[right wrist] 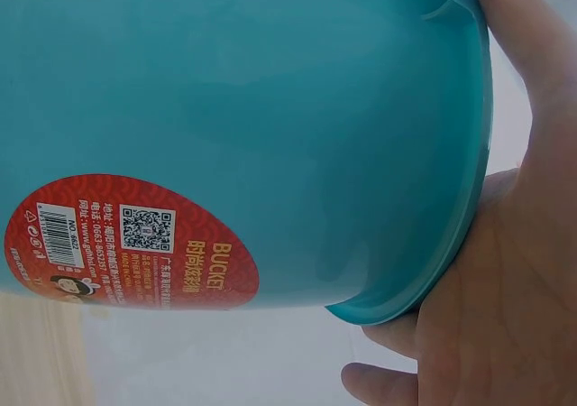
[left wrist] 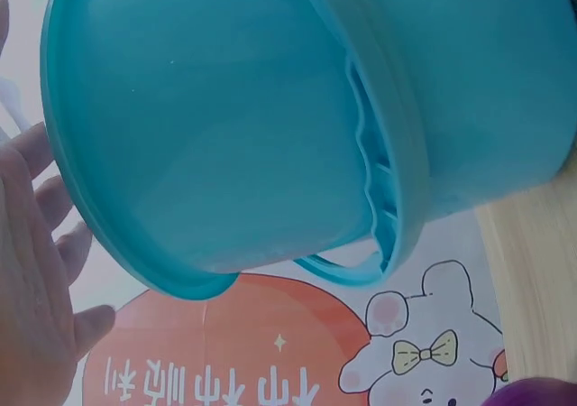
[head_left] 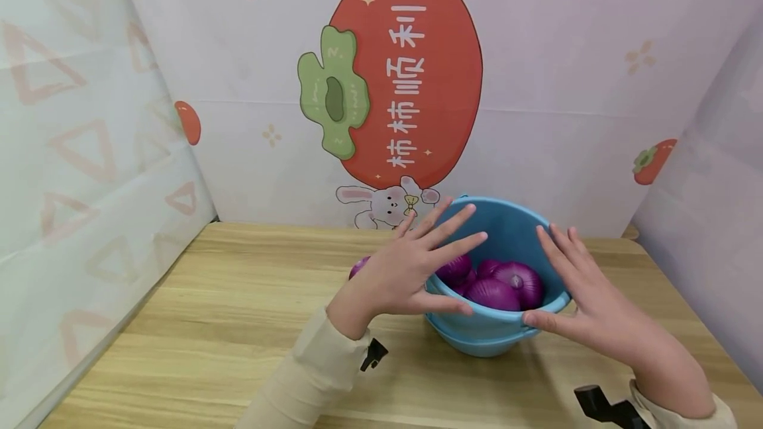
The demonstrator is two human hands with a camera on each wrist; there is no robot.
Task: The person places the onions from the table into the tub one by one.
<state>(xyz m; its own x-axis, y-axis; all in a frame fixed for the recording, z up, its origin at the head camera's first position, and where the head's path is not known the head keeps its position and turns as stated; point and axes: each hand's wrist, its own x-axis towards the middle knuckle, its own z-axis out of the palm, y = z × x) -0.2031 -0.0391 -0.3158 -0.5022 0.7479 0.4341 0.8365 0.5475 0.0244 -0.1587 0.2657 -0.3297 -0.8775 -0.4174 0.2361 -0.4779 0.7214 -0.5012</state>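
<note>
A light blue bucket (head_left: 485, 336) stands on the wooden table with several purple onions (head_left: 495, 293) inside. Over the left side of its rim, my left hand (head_left: 408, 270) spreads its straight fingers and holds nothing. My right hand (head_left: 602, 306) is at the opposite side, fingers extended along the rim and thumb touching the front rim beside the handle joint. In the right wrist view the thumb meets the rim (right wrist: 478, 135), while parts of the fingers are hidden behind it. The left wrist view has the bucket's handle (left wrist: 397, 153) lying against its outer wall.
Another purple onion (head_left: 359, 266) lies on the table, partly hidden behind my left hand. A printed cloth backdrop (head_left: 256, 171) rises behind the table (head_left: 238, 323), with pale cloth walls (head_left: 89, 151) at both sides. A red label (right wrist: 135, 244) is on the bucket's wall.
</note>
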